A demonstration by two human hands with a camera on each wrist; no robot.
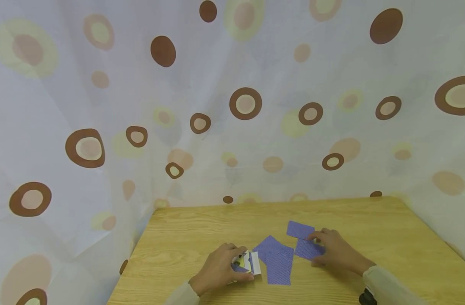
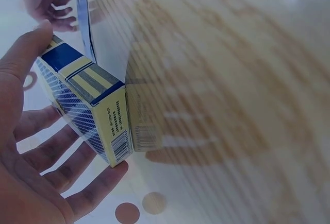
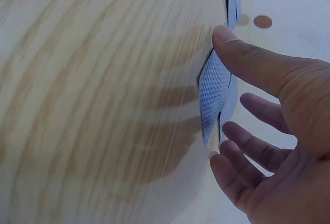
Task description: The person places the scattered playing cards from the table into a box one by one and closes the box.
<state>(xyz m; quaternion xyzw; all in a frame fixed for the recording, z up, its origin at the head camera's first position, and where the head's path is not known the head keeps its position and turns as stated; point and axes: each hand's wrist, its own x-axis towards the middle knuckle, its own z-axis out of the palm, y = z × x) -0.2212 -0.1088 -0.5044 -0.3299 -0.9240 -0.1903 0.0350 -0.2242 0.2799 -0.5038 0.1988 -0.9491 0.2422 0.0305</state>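
My left hand [image 1: 222, 266] grips a playing-card box [image 2: 82, 92] that stands on the table, its thumb on one side and fingers along the other. The box's white flap [image 1: 256, 262] hangs out to the right, and its barcode end shows in the left wrist view. My right hand [image 1: 337, 250] is at a blue-backed playing card [image 1: 306, 249], with thumb and fingers spread around the card's right part. In the right wrist view the thumb [image 3: 252, 62] is by the edge of the cards. Another blue card [image 1: 300, 229] lies just beyond.
Between the hands several blue-backed cards [image 1: 276, 259] lie overlapped, face down, on the wooden table [image 1: 186, 228]. A white curtain [image 1: 202, 80] with brown and beige spots stands behind the table and along its sides.
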